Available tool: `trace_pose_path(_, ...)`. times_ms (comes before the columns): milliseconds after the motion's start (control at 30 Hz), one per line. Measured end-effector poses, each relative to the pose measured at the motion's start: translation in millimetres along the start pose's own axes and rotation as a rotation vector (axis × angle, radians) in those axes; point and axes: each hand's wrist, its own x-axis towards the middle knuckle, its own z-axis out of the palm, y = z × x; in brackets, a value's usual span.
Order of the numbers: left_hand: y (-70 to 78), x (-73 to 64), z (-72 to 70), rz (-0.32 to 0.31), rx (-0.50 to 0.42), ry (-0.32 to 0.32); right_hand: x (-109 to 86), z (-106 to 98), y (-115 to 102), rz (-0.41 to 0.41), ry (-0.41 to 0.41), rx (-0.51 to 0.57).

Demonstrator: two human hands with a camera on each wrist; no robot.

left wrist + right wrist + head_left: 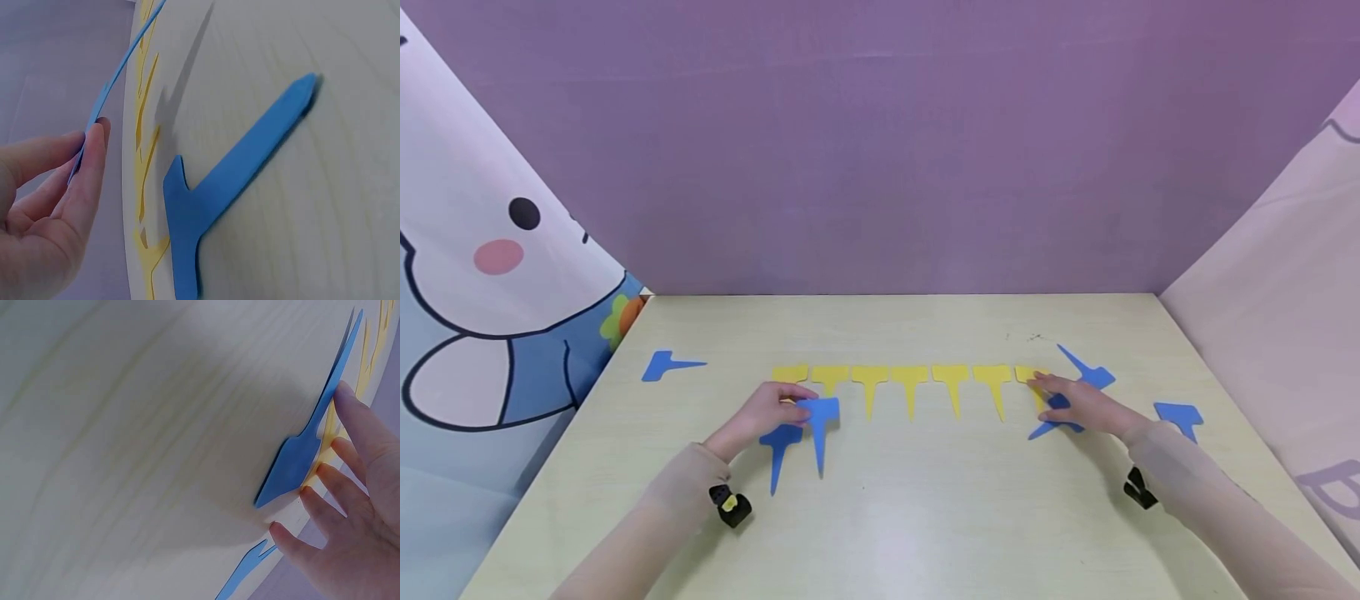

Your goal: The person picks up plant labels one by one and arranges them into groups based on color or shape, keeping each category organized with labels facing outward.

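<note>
My left hand (772, 406) pinches a blue T-shaped plant label (823, 410) between thumb and fingers. In the left wrist view this held label (119, 72) is seen nearly edge-on, lifted off the table. Another blue plant label (781, 439) lies flat just below that hand. My right hand (1078, 404) reaches over the right end of a row of yellow plant labels (951, 375), fingers spread and fairly straight. Under it lies a blue plant label (297, 456), with one fingertip at its stem; whether it touches is unclear. The hand partly hides the rightmost yellow label (1024, 373).
On the pale wooden table (902, 517), one blue label (661, 365) lies far left. Beyond my right hand lies another blue label (1096, 377), and one more (1180, 413) is by the right forearm. A purple backdrop (895, 167) stands behind the table.
</note>
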Motion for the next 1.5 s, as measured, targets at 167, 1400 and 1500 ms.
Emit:
trace_pose_path(167,-1.0,1.0,3.9,-0.040,0.013,-0.011,-0.1,0,0,0.006,-0.001,-0.007)
trace_pose_path(1400,-3.3,3.5,22.0,0.062,0.321,0.020,0.3,-2,-1,0.019,-0.017,-0.023)
trace_pose_path(1500,-2.7,2.5,22.9,0.067,0.344,0.024,-0.1,-2,-1,0.012,-0.016,-0.017)
